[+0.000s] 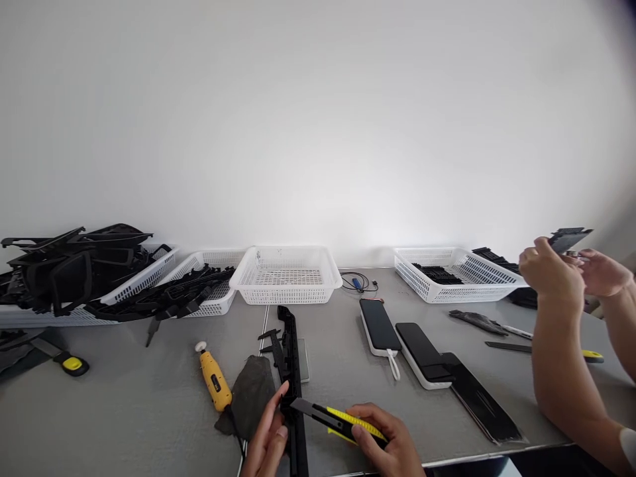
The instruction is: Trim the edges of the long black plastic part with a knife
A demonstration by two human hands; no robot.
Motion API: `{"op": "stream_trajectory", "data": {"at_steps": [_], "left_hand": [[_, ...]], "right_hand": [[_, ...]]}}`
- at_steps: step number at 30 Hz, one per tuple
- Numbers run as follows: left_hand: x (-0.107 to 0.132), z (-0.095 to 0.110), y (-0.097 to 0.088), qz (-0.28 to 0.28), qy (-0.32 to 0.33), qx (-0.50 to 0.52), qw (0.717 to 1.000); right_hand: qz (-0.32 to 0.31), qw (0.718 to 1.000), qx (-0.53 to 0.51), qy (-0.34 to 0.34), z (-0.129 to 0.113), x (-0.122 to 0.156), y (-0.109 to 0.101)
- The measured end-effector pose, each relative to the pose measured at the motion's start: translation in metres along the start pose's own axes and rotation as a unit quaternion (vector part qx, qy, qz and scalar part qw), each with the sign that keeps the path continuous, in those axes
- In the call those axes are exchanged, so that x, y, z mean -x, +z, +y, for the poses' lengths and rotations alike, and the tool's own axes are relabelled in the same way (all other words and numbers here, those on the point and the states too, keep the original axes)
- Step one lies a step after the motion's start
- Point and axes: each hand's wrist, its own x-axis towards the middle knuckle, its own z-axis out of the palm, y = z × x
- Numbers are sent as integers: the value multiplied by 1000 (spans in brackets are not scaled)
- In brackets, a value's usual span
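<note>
My left hand (269, 437) is closed around the lower part of a long black plastic strip (292, 338), which points away from me over the table. In my right hand (390, 440) is a yellow-and-black utility knife (342, 422) with its blade out. The blade tip lies against or just over the strip, close to my left fingers; I cannot tell whether it touches. Beside the strip are a black caliper (272, 346), partly hidden, and a flat pale object (303, 361). A dark grey cloth (251, 391) lies left of my left hand, next to a yellow rotary tool (214, 381).
White baskets (285, 295) line the wall; the left ones (149, 268) hold black plastic parts (94, 265). Phones (380, 324) and power banks lie right of centre. At right, a co-worker's hands (556, 271) hold a dark part (570, 238). A file (509, 346) lies near that arm.
</note>
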Motion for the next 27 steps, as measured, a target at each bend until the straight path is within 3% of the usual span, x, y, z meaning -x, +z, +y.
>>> {"op": "stream_trajectory", "data": {"at_steps": [6,14,22,27], "left_hand": [[-7,-12,-11,-52,24,-17,998],[-9,-16,-9,-93,31,25,995],[-6,-1,-7,-67,-33,7,997],[-6,1,3,-58,-43,33,997]], "right_hand": [[26,1000,-8,12,-6,3,0],[4,1000,8,-15,0,-2,0],[8,1000,22,0,1,2,-5],[-23,999,44,-5,1,-2,-5]]}}
